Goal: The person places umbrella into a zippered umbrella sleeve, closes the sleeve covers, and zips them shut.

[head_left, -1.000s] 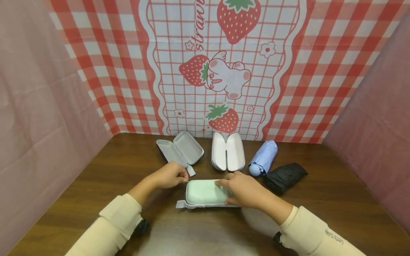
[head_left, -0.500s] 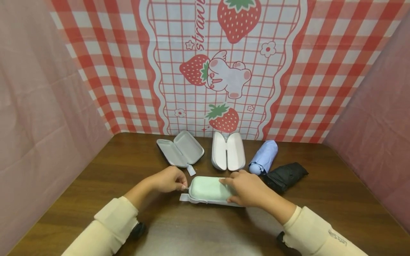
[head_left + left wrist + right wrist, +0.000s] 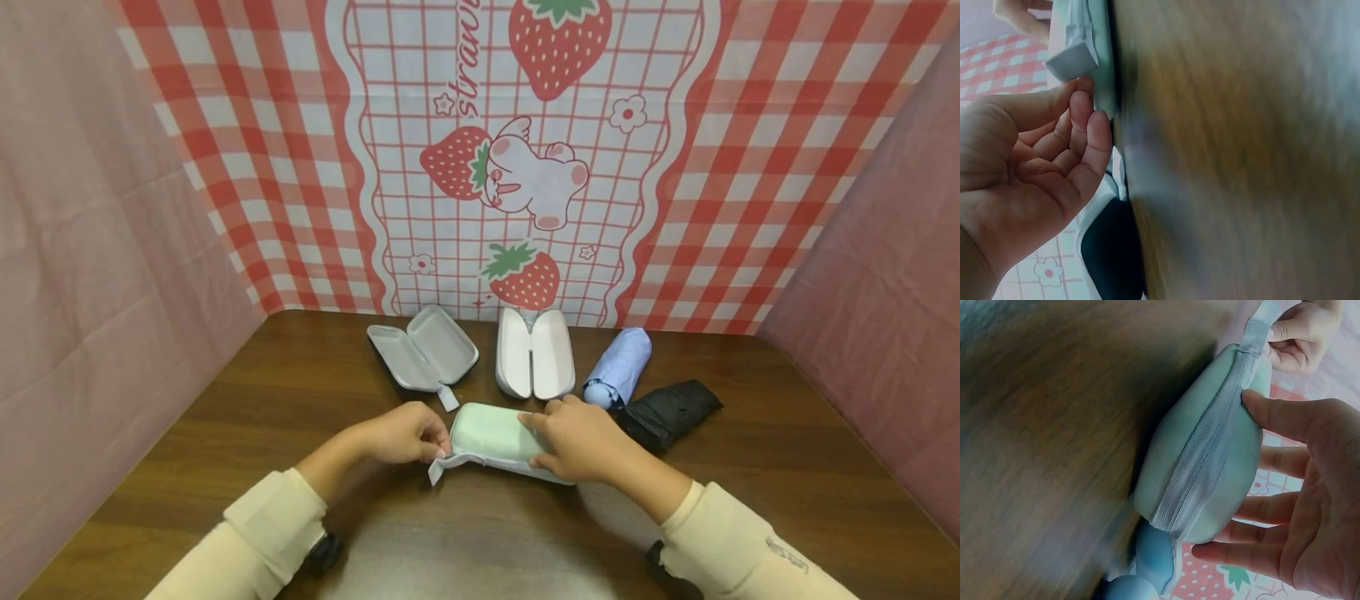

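Note:
A mint-green zip case (image 3: pixel 491 429) lies closed-looking on the table, set slightly askew. At its left end, my left hand (image 3: pixel 405 433) pinches the zipper pull, which the fingertips mostly hide. A grey fabric tab (image 3: pixel 1072 60) sticks out beside those fingertips. My right hand (image 3: pixel 581 437) grips the case's right part, thumb on the near side and fingers spread over the top. Along the side facing the right wrist camera, the grey zipper band (image 3: pixel 1200 462) looks closed.
Behind the case stand an opened grey case (image 3: pixel 431 354) and an opened white case (image 3: pixel 534 354). To the right lie a light-blue folded umbrella (image 3: pixel 618 367) and a black folded bundle (image 3: pixel 670 414). A checked strawberry cloth (image 3: pixel 525 167) hangs at the back.
The left hand has moved from the case's far left corner round the end to the near left corner. The case has shifted right and back and turned slightly, the right hand staying on it.

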Demonstrator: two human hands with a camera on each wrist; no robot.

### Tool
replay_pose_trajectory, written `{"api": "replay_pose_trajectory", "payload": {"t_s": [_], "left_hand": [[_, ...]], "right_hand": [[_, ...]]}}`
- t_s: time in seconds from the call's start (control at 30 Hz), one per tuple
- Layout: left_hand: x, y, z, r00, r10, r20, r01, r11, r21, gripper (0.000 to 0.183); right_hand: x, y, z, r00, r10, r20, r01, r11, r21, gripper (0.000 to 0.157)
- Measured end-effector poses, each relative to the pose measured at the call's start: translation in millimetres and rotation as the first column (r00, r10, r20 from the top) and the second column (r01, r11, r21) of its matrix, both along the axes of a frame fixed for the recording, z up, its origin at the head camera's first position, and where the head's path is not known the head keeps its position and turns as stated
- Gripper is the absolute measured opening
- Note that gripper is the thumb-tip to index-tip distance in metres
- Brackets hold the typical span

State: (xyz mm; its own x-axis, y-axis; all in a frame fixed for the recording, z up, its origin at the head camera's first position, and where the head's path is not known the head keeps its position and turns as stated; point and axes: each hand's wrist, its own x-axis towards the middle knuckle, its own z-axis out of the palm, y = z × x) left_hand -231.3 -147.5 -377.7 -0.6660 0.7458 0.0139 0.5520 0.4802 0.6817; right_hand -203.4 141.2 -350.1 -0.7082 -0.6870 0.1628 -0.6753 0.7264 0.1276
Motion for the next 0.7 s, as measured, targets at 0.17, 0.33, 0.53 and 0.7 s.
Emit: {"api": "replay_pose_trajectory", "payload": {"t_s": [0.17,0.33,0.53,0.7], "left_hand": [[2.0,4,-1.9,1.000,-0.008,0.002,0.008,1.000,0.004,0.006],[3.4,6,-1.4,1.000,-0.004,-0.018,0.004,1.000,-0.005,0.006],[2.6,5,1.3,0.995,-0.031,-0.091,0.030,0.999,-0.019,0.004],[1.0,4,5.5,0.993,-0.025,-0.114,0.022,0.999,-0.031,0.004]], "right_hand": [[0.4,-2,0.3,1.000,0.006,-0.009,-0.006,1.000,0.008,0.058],[-0.1,1,0.6,1.000,0.014,-0.003,-0.014,1.000,0.001,0.058],[-2.8,11,-3.4,0.999,0.053,0.000,-0.053,0.997,-0.049,0.060],[-5.5,20,-3.9,0.993,0.110,0.052,-0.102,0.985,-0.139,0.061]]}}
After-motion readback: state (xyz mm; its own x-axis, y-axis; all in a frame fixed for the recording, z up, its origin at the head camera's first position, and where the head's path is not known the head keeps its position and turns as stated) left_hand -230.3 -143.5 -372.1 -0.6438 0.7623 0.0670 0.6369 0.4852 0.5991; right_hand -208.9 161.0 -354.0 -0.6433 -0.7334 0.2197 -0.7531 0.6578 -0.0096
